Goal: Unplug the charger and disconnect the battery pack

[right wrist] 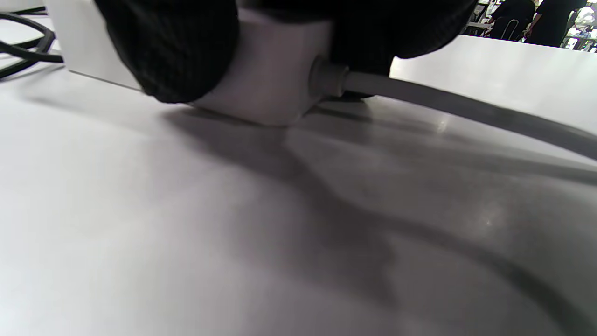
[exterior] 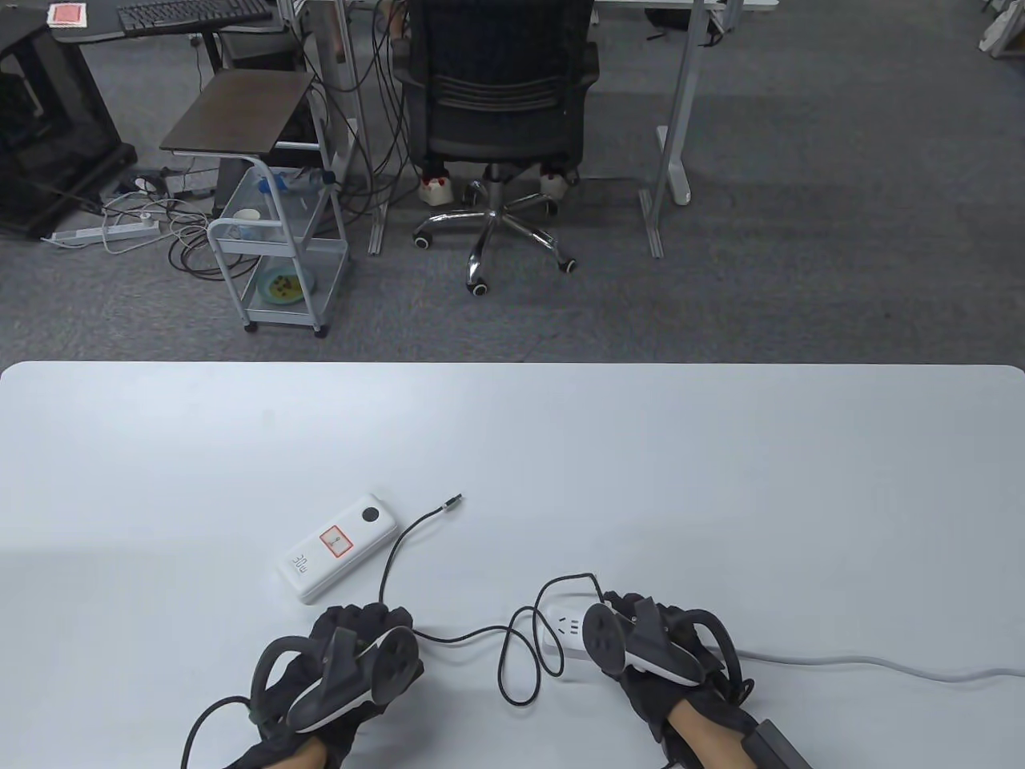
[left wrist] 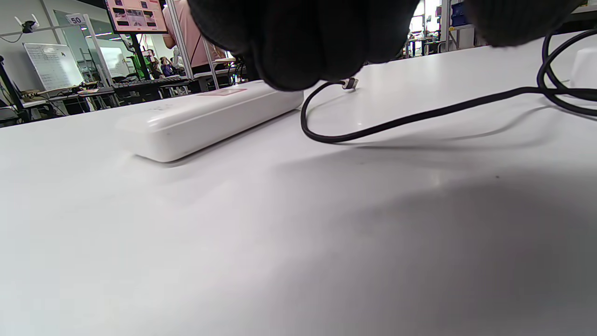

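Note:
The white battery pack [exterior: 340, 549] lies flat on the table, also in the left wrist view [left wrist: 205, 116]. The black cable [exterior: 448, 638] is out of the pack; its free plug [exterior: 456, 501] lies on the table beside it [left wrist: 350, 84]. The cable loops right to the white power strip [exterior: 560, 633]. My left hand [exterior: 364, 633] rests just in front of the pack with its fingers [left wrist: 303, 42] curled above the cable, holding nothing. My right hand [exterior: 641, 633] grips the power strip [right wrist: 266, 79] at its cord end. The charger is hidden under that hand.
The strip's grey cord [exterior: 865, 663] runs off to the right along the table [right wrist: 466, 109]. A loop of black cable [exterior: 520, 657] lies between my hands. The table's [exterior: 721, 481] far half is bare. An office chair [exterior: 496, 120] and a cart stand on the floor beyond.

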Motion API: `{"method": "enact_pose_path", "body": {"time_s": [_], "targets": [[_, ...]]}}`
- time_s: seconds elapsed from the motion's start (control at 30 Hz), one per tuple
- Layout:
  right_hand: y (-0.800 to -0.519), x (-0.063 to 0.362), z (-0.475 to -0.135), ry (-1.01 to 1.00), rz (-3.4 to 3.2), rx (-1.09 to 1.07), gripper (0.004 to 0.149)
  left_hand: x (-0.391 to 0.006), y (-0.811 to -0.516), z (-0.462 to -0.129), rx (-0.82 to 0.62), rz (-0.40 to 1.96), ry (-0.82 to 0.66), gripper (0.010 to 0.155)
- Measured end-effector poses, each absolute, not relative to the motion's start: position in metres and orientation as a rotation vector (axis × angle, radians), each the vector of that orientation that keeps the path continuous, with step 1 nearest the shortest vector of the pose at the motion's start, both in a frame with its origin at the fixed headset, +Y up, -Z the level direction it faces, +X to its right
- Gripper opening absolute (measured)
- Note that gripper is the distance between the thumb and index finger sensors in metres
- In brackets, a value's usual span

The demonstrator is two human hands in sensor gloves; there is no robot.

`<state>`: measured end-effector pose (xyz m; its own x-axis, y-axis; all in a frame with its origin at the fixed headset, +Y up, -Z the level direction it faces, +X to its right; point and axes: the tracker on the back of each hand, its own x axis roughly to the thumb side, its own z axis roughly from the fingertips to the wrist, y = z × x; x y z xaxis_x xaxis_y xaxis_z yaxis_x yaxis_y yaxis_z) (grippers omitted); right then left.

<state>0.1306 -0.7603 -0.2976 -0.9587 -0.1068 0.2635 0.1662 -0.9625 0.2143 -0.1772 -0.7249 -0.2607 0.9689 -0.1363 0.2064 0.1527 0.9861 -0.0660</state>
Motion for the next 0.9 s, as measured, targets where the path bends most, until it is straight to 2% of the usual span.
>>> {"method": "enact_pose_path", "body": {"time_s": [0.7,0.9], "targets": [[-0.764,0.146,-0.296,-0.249,-3.054,-0.484,0.08,-0.173,-0.728,-0.259,-0.093,-0.145,-0.216,0.068],[-0.765,0.152,-0.298,-0.202,-3.087,-0.533,0.08,-0.156,-0.729,-0.251,-0.093,-0.149,-0.26,0.069]]}}
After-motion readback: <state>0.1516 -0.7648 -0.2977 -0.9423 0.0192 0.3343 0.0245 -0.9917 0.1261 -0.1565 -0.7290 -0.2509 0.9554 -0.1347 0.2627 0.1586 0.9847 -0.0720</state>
